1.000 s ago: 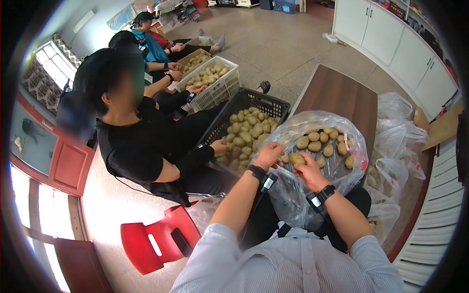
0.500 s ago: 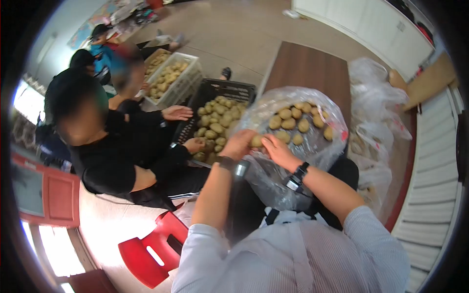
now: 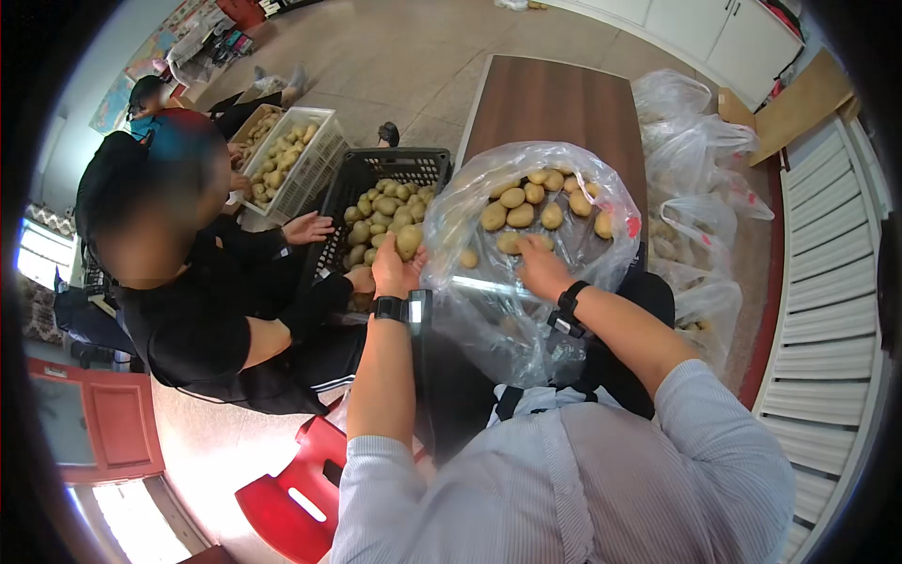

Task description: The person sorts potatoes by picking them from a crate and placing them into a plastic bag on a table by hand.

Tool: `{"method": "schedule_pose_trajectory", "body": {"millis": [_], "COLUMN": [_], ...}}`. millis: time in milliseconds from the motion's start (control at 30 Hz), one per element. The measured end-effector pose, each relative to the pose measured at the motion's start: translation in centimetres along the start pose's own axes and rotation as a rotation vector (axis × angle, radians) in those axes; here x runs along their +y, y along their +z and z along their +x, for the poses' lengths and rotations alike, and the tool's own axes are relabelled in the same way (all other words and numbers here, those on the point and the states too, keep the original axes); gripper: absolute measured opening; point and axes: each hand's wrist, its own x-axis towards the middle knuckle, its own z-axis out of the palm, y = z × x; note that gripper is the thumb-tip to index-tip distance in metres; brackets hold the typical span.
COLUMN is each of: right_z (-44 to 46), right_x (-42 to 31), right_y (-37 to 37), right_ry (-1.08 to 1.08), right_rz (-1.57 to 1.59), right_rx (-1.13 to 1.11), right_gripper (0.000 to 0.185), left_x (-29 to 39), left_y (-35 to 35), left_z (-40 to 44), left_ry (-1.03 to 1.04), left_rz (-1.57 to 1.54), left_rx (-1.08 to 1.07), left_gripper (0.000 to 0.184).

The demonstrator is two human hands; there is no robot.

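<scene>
My left hand (image 3: 396, 274) is closed around a potato (image 3: 409, 241) at the near right edge of a black crate (image 3: 353, 162) full of potatoes. Inside a clear plastic bag (image 3: 451, 211) spread open on the table, my right hand (image 3: 545, 271) has its fingers on another potato (image 3: 508, 243). Several more potatoes (image 3: 552, 216) lie beyond it in the bag, and a single potato (image 3: 468, 257) rests nearer the bag's left side.
A co-worker's hand (image 3: 308, 227) hovers by the crate's left side. Farther left stands a white crate (image 3: 322, 141) of potatoes. The brown table (image 3: 554, 99) extends beyond the bag. Filled plastic bags (image 3: 700, 235) line the floor at right; a red chair (image 3: 282, 503) is behind left.
My left hand has moved left from the bag to the crate and now holds a potato there. My right hand has stayed at the bag, its fingers on a potato inside. The view has shifted.
</scene>
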Motion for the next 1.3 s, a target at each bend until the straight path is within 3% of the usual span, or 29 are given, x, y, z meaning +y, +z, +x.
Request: {"method": "schedule_pose_trajectory", "body": {"millis": [133,433,533,633,733,800,900,1133,1233,1300], "right_z": [1.3,1.2,1.1,1.2,1.1,1.2,0.9,0.4,-0.7,-1.6], "right_x": [0.8,-1.8,-0.9,-1.9,-2.2,-1.8,-2.1,-0.8,-0.7,-0.5], "right_y": [0.6,-1.0,0.6,0.5,0.7,0.7,0.4,1.6,1.7,1.9], "right_ry": [-0.124,-0.084,-0.146,-0.14,-0.13,-0.203,-0.218,-0.314,-0.334,-0.335], "right_rz": [-0.068,-0.167,-0.2,-0.224,-0.276,-0.299,-0.346,-0.406,-0.406,-0.381], "right_rx": [0.034,-0.15,-0.104,-0.119,-0.09,-0.021,-0.029,0.015,-0.042,-0.067], "right_gripper": [0.041,0.038,0.036,0.036,0.035,0.031,0.027,0.022,0.025,0.03], "left_x": [0.3,0.5,0.2,-2.5,-3.7,-4.1,-3.2,-2.9,-2.6,0.0], "left_y": [-2.1,-4.4,-5.5,-12.0,-15.1,-15.6,-14.7,-14.5,-12.7,-8.8], "left_z": [1.9,3.2,4.2,9.9,12.5,13.3,12.1,11.7,9.1,3.1], "left_ry": [0.016,0.074,0.085,0.366,0.458,0.463,0.499,0.432,0.532,0.78], "left_rz": [-0.03,-0.073,-0.031,0.373,0.297,0.263,0.466,0.588,0.53,1.446], "left_rx": [0.053,0.22,0.247,0.09,0.005,0.031,0.089,0.098,0.21,0.351], "left_gripper": [0.036,0.034,0.032,0.036,0.046,0.051,0.055,0.055,0.05,0.043]}}
